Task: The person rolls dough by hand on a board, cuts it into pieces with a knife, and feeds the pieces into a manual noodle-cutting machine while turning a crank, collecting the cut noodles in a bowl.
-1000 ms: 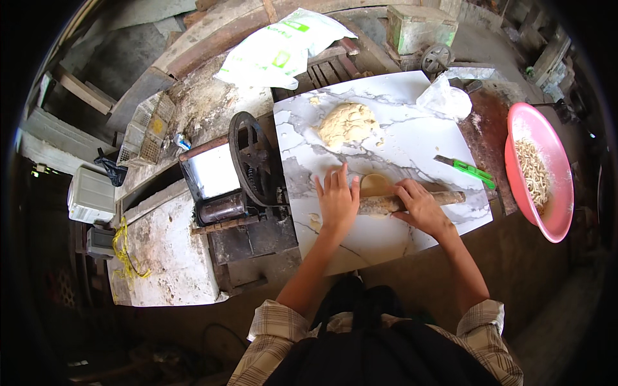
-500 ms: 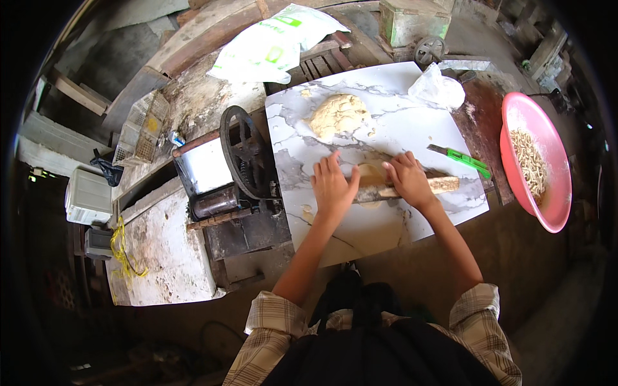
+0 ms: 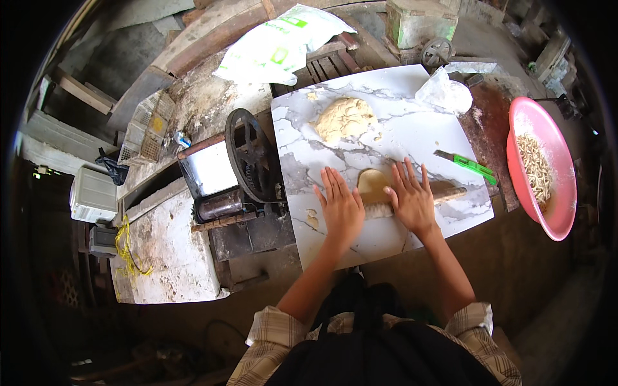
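A wooden rolling pin [image 3: 378, 210] lies across the near part of a marble-patterned white board [image 3: 393, 138]. My left hand [image 3: 342, 207] rests palm down at the pin's left end, fingers stretched out and pointing away from me; it hides that end. With fingers straight and spread, my right hand [image 3: 414, 201] lies flat over the pin, whose right end sticks out beyond it. A small flattened piece of dough [image 3: 371, 182] shows between the hands, partly under the pin. Farther back sits a large lump of pale dough [image 3: 346, 119].
Right of my right hand lies a green utility knife [image 3: 473, 167], blade out. A pink basin [image 3: 564, 186] of small pale pieces stands at the right; a plastic bag [image 3: 444, 91] sits at the far corner. Left of the board is a roller machine with a dark handwheel [image 3: 232, 157].
Both hands have moved nearer to me with the rolling pin. Their fingers, curled before, are now straightened out. More of the flattened dough shows beyond the pin.
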`<state>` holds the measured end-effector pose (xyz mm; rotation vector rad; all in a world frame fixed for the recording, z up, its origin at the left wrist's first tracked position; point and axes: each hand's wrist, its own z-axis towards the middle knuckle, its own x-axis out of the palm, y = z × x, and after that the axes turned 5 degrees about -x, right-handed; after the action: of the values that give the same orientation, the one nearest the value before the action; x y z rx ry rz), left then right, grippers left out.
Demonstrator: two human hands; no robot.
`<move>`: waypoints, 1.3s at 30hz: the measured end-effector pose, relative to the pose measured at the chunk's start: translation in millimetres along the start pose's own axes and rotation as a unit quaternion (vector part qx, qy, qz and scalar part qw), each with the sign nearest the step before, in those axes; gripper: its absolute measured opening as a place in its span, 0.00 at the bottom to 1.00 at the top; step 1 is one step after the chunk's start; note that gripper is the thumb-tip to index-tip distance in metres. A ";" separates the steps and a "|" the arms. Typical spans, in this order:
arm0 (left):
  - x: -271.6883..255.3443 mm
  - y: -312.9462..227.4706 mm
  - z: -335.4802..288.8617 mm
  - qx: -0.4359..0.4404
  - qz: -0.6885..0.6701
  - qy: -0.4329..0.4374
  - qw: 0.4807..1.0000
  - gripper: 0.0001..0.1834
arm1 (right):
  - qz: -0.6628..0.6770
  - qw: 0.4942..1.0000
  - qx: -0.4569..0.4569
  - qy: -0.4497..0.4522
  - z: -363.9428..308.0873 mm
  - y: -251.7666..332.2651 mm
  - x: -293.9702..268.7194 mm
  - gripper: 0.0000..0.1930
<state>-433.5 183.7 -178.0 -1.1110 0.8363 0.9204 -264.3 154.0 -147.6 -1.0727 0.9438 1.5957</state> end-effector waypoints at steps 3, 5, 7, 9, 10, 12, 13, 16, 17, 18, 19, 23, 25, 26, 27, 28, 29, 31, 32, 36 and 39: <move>0.4 -6.7 41.2 -0.024 -0.026 0.017 0.999 0.34 | -0.014 0.999 0.019 -0.032 29.4 -14.9 15.4 0.28; 5.1 -6.9 56.1 -0.045 -0.035 -0.005 0.998 0.36 | -0.025 0.997 0.056 -0.043 39.5 -18.6 22.9 0.29; 7.1 -1.7 42.6 -0.043 -0.041 0.009 0.998 0.35 | -0.003 0.998 0.056 -0.023 30.6 -12.5 18.3 0.29; -0.2 1.5 14.4 0.022 -0.019 -0.005 1.000 0.35 | -0.018 0.999 0.041 -0.011 7.6 0.8 5.7 0.28; -6.1 -2.1 2.3 0.027 -0.023 -0.004 0.999 0.35 | -0.022 0.999 0.045 -0.011 -4.0 7.2 -1.1 0.28; -19.0 -6.9 -15.0 0.043 0.003 -0.003 0.999 0.34 | -0.047 0.997 0.067 -0.012 -17.6 19.5 -9.2 0.28; -17.4 -6.0 -11.8 0.042 0.002 -0.003 0.999 0.34 | -0.048 0.997 0.066 -0.011 -14.4 17.9 -7.9 0.28; -11.8 -6.6 16.8 0.028 -0.072 -0.027 0.997 0.34 | -0.038 0.997 0.067 -0.009 11.6 6.1 -1.1 0.29; -9.9 -8.8 34.7 0.008 -0.068 -0.035 0.997 0.34 | -0.037 0.997 0.067 -0.009 23.3 -0.2 5.3 0.29; -7.4 -12.0 52.9 -0.010 -0.065 -0.044 0.997 0.34 | -0.026 0.995 0.096 -0.021 34.9 -8.1 14.8 0.29; -5.0 -12.3 69.0 -0.011 -0.062 -0.045 0.997 0.34 | -0.012 0.992 0.120 -0.033 47.3 -11.5 19.9 0.29; 0.7 -12.6 92.1 -0.017 -0.038 -0.084 0.996 0.34 | -0.051 0.988 0.135 -0.050 68.0 -15.7 20.9 0.30; 0.1 -10.8 74.0 -0.012 -0.076 -0.067 0.995 0.34 | -0.063 0.987 0.136 -0.051 53.5 -8.9 19.5 0.30; -1.6 -9.5 58.9 -0.014 -0.077 -0.065 0.995 0.34 | -0.064 0.988 0.136 -0.048 40.3 -3.7 16.8 0.30; -6.2 -7.7 41.4 -0.003 -0.068 -0.058 0.996 0.35 | -0.064 0.990 0.121 -0.033 25.2 3.0 11.2 0.30; -10.6 -6.6 27.1 0.009 -0.059 -0.052 0.997 0.35 | -0.064 0.992 0.107 -0.019 12.8 9.5 6.0 0.31; -14.7 -6.0 15.3 0.008 -0.059 -0.053 0.997 0.35 | -0.064 0.992 0.106 -0.020 2.6 16.1 2.6 0.31; -22.8 -3.6 -3.8 0.043 -0.038 -0.036 0.998 0.36 | -0.061 0.993 0.099 0.006 -12.1 29.8 -5.5 0.31; -22.3 -3.4 -4.8 0.041 -0.037 -0.035 0.998 0.36 | -0.072 0.994 0.088 0.001 -12.9 32.4 -10.6 0.31; -28.8 -1.1 -3.0 0.089 -0.123 -0.061 0.986 0.23 | 0.066 0.997 -0.035 0.002 -24.9 15.7 -26.6 0.30; -25.8 10.8 -16.3 0.120 -0.167 -0.044 0.978 0.11 | 0.130 0.985 -0.097 0.057 -40.7 9.4 -37.1 0.29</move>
<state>-455.0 165.2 -162.4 -0.9543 0.6438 0.5677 -259.4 103.3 -124.6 -1.2238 1.0558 1.8870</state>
